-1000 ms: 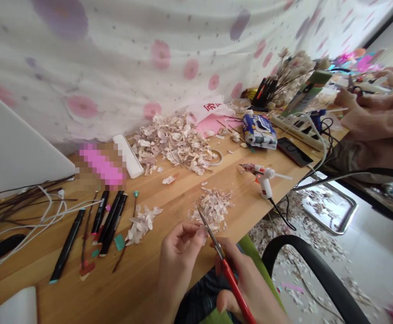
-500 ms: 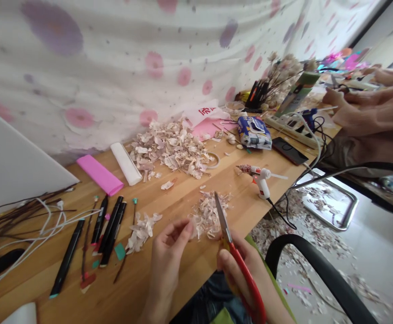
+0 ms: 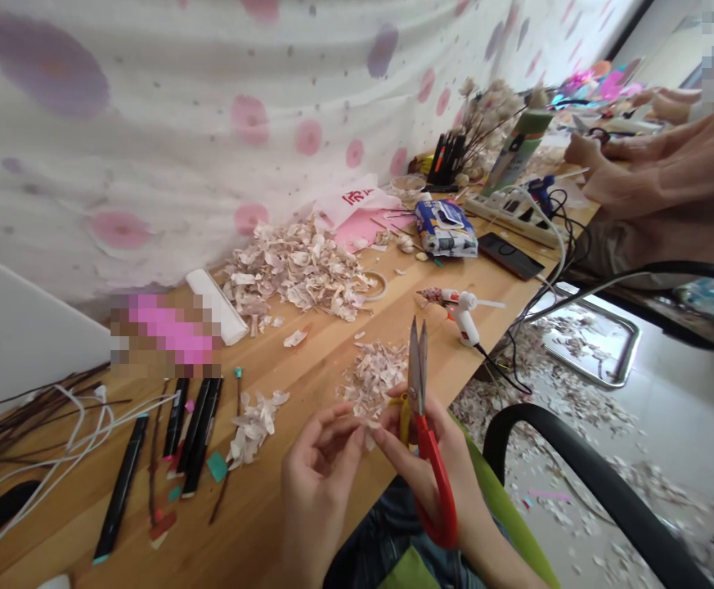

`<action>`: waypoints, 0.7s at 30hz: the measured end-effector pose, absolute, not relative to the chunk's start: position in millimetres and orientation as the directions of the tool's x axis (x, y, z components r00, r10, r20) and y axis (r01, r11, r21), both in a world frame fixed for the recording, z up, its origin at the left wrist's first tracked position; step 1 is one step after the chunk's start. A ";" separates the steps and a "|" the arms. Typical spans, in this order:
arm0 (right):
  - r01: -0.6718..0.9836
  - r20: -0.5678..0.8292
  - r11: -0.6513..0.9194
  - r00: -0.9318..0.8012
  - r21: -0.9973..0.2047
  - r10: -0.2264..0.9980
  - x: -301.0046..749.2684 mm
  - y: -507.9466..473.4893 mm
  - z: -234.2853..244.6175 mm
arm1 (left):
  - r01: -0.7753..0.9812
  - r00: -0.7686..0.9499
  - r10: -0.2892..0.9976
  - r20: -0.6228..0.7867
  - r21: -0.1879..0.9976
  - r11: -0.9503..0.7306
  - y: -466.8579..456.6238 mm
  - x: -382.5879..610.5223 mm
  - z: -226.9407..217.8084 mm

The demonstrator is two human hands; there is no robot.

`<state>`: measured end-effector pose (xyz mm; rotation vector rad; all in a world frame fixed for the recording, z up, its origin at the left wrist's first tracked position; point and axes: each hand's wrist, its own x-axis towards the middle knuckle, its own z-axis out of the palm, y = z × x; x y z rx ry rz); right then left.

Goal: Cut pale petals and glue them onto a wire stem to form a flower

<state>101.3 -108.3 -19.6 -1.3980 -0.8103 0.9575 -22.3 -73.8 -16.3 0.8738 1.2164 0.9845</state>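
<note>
My right hand grips red-handled scissors, blades closed and pointing up and away from me. My left hand is beside it, thumb and fingers pinched on a small pale husk piece that the right fingertips also touch. Both hands hover at the near edge of the wooden table. Just beyond them lies a small heap of pale husk scraps. A smaller heap sits to the left.
A big husk pile lies at the back, a white glue gun with its cord to the right, black markers and white cables to the left. Another person's arms work at far right. A black chair arm curves over the scrap-littered floor.
The scissors swung upright from leaning left, and my two hands came together over the near edge. The left fingers closed onto a small husk piece.
</note>
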 end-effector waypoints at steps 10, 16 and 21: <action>-0.152 -0.147 -0.092 0.402 -0.984 0.904 105.7 -110.2 -21.6 | 0.031 0.154 0.945 -0.290 0.957 0.289 -72.7 -33.8 -15.2; -0.095 -0.124 -0.094 0.385 -0.991 0.915 104.9 -111.6 -17.1 | 0.093 0.257 0.933 -0.252 0.967 0.236 -75.9 -25.3 -11.1; -0.132 -0.130 -0.088 0.360 -0.987 0.924 108.8 -109.3 -16.8 | 0.086 0.318 0.923 -0.216 0.976 0.199 -68.8 -25.0 -11.0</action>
